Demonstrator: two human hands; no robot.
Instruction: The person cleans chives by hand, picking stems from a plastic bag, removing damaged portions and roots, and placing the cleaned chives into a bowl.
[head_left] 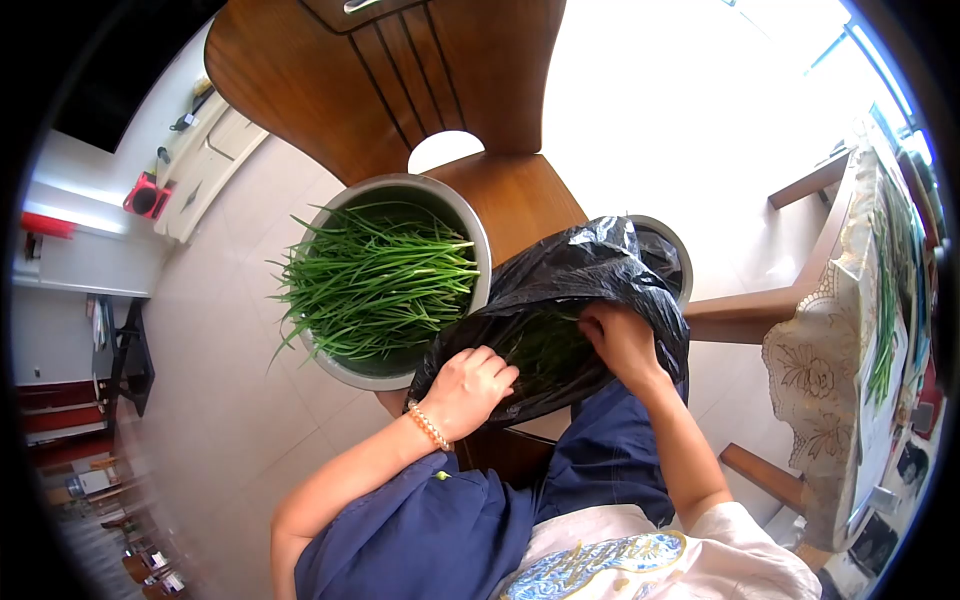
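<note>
Black plastic bag (580, 262) is open before the person, and leaves (540, 358) are dimly seen inside. At eight o'clock of its mouth, the left hand (466, 388) is at the rim with bent fingers; I cannot tell if its grip is pinching. At three o'clock, the right hand (620, 342) is inside the mouth, fingers curled, its grip partly hidden, so I cannot tell. At ten o'clock, the basin (482, 250) holds long greens (385, 280).

A home: wooden chair (490, 90), lace tablecloth (812, 370), pale cabinet (207, 172), probably a television (130, 75).
</note>
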